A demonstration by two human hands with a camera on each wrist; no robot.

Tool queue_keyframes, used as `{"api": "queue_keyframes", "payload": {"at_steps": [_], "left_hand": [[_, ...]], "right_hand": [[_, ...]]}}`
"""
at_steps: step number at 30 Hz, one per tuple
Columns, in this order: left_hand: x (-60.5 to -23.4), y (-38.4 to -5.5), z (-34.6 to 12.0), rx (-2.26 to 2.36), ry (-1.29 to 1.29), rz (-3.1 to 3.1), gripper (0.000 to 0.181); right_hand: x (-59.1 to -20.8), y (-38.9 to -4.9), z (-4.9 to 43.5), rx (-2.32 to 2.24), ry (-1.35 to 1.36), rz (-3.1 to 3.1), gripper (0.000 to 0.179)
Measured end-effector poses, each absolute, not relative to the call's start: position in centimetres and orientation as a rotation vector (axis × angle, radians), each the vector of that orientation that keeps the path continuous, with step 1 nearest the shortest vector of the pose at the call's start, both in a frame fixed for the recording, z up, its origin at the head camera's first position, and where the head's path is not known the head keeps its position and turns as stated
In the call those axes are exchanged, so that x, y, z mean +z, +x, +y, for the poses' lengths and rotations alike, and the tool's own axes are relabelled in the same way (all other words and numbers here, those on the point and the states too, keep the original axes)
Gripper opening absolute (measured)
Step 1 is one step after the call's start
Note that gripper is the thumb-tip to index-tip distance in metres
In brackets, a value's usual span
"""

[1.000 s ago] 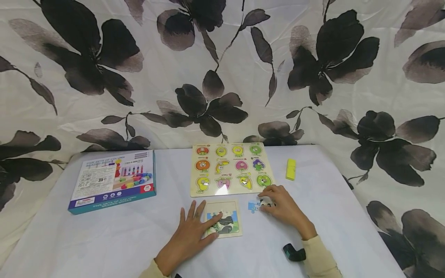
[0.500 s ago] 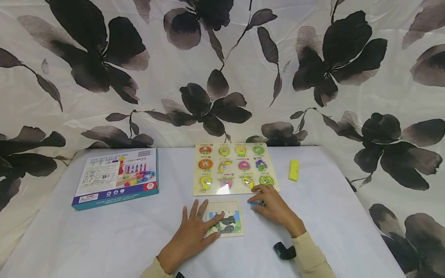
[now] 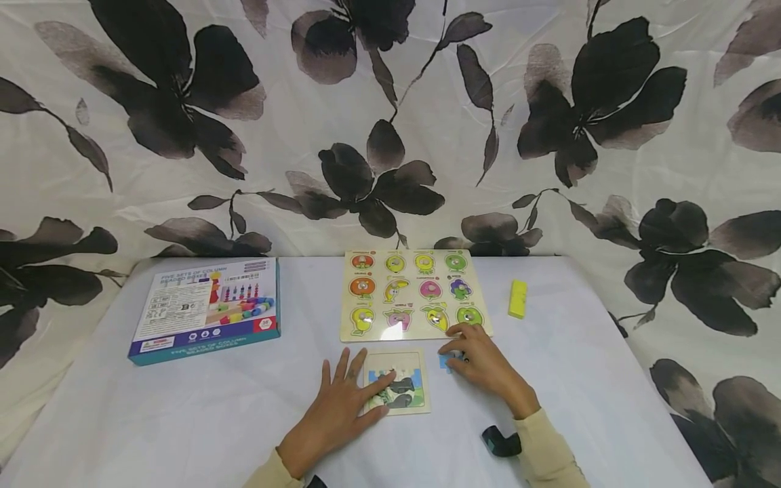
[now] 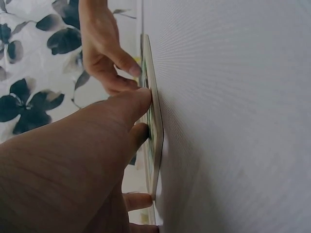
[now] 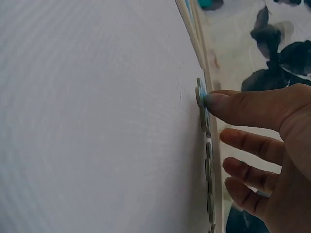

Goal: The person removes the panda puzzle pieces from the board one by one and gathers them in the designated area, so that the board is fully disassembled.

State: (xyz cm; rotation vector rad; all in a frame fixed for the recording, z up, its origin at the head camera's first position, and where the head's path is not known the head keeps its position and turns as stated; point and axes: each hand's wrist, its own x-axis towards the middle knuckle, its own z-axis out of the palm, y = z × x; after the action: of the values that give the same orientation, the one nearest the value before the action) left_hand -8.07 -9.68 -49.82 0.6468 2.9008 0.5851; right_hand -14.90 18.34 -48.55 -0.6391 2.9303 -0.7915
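Note:
A small square jigsaw board [image 3: 417, 408], showing a panda picture, lies flat on the table. My left hand [image 3: 342, 403] rests on its left part with spread, straight fingers; in the left wrist view the thumb [image 4: 141, 99] touches the board's edge. To the right, my right hand [image 3: 485, 366] is bent over a blue jigsaw piece [image 3: 447, 362], its thumb and index finger pinching the piece low at the table. The right wrist view shows the thumb [image 5: 223, 104] against the piece [image 5: 200, 94]; more pieces [image 5: 209, 170] lie in a row nearby, mostly hidden by the hand from above.
Behind the jigsaw lies a larger board [image 3: 410, 271] of fruit and vegetable pictures. A boxed toy set [image 3: 207, 308] is at the left. A yellow block [image 3: 517, 299] lies at the right. Floral cloth [image 3: 464, 135] hangs behind the white-covered table [image 3: 183, 420].
My right hand has shifted left from the panda-face piece onto the blue piece, then stayed nearly still. My left hand keeps its place on the board. The head view has shifted slightly.

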Motion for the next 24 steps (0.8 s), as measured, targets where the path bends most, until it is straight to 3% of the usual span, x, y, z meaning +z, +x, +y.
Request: {"api": "queue_keyframes", "payload": {"at_steps": [24], "left_hand": [[-50.1,-8.0,-9.8,0.467,0.685,2.886,0.048]], "right_hand": [[-48.1,-14.5,10.0,-0.801,-1.018,2.717,0.013]]}}
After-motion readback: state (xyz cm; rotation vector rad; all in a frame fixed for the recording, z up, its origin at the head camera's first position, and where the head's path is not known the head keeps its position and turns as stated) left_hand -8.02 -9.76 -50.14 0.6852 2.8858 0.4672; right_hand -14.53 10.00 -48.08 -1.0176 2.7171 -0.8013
